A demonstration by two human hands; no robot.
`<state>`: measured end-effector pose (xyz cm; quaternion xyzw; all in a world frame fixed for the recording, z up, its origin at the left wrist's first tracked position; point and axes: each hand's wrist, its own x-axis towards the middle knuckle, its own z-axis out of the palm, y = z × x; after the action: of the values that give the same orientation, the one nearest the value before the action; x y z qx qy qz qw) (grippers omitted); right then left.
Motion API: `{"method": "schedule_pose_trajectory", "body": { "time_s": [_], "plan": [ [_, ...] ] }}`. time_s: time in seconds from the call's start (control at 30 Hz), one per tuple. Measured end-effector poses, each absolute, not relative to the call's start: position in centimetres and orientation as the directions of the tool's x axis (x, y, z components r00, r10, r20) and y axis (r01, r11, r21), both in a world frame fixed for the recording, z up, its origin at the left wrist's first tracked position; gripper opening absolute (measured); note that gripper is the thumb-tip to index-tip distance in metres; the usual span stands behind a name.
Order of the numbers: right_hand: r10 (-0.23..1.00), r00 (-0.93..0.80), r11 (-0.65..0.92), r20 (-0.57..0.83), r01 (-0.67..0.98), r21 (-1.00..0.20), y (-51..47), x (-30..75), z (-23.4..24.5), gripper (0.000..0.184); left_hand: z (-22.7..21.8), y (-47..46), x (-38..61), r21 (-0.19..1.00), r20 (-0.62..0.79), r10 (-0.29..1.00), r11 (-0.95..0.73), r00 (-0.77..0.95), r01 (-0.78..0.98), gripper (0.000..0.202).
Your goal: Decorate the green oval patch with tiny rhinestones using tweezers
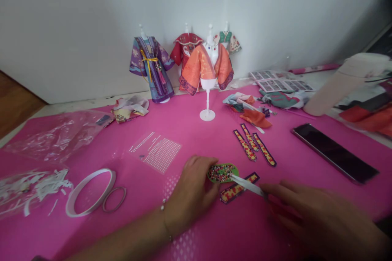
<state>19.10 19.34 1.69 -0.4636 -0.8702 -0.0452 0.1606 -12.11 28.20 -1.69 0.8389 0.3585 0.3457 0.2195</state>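
My left hand (196,189) is closed on the left end of a small green oval dish (223,173) covered with tiny multicoloured beads. A pair of white tweezers (248,185) is pinched in my right hand (315,212), its tips at the right end of the dish. Partly beneath the tweezers lies a yellow-and-red patterned strip (237,191) with a dark border. Several matching strips (251,144) lie further back. Behind them, a small white dress form (208,83) wears an orange jacket (196,67) and a beaded necklace.
Several other dressed doll stands, one in a purple robe (151,69), line the wall. A sheet of adhesive pearls (162,155), a white tape ring (92,191) and plastic bags (58,134) lie left. To the right are a phone (335,153), fabric pieces (248,108) and a pale bottle (339,83).
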Motion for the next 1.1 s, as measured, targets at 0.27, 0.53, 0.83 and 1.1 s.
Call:
{"method": "schedule_pose_trajectory", "body": {
  "time_s": [0.27, 0.53, 0.83, 1.1],
  "plan": [
    [0.769, -0.548, 0.598, 0.328, 0.799, -0.067, 20.3, 18.3, 2.3, 0.031, -0.7, 28.5, -12.3, 0.655, 0.391, 0.735, -0.645, 0.555, 0.393, 0.036],
    [0.759, -0.555, 0.607, 0.341, 0.792, -0.060, 21.2, 17.5, 1.9, 0.038, -1.1, 28.4, -12.1, 0.667, 0.387, 0.748, -0.631, 0.540, 0.396, 0.025],
    [0.775, -0.550, 0.598, 0.312, 0.797, -0.080, 21.0, 17.6, 1.9, 0.042, -0.4, 28.1, -12.5, 0.619, 0.415, 0.702, -0.684, 0.578, 0.386, 0.037],
    [0.773, -0.555, 0.599, 0.307, 0.798, -0.066, 21.1, 17.4, 2.0, 0.040, -0.6, 28.2, -12.4, 0.578, 0.370, 0.693, -0.693, 0.618, 0.431, 0.041]
  ]
}}
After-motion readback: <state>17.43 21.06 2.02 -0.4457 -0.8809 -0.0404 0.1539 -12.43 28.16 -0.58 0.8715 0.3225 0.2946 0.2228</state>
